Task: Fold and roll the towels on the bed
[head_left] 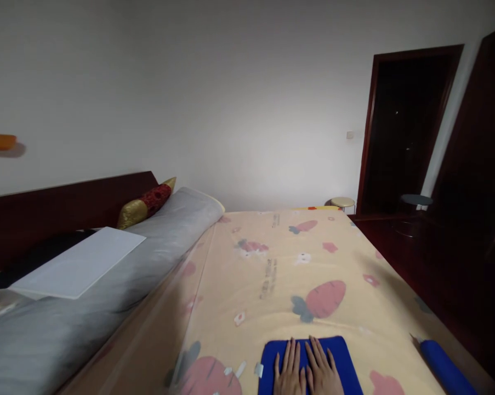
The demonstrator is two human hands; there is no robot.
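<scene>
A flat blue cloth (349,366) with rounded corners and a small white tag on its left edge lies on the bed, cut off by the bottom of the view. On its left half rests my left hand (289,372), palm down with fingers stretched forward. Close beside it, my right hand (322,367) lies flat on the same cloth, fingers extended. The thumbs sit side by side near the middle. Neither hand grips anything. To the right, near the bed's edge, is a rolled blue item (447,365) with a thin pointed tip showing at its far end.
The bed has a peach sheet (280,307) with carrot prints. At left are a long grey pillow (165,241), a white board (83,263), a red-and-gold cushion (148,202) and a dark headboard (66,203). Two stools, one cream (342,202), one dark (415,199), stand near the doorway.
</scene>
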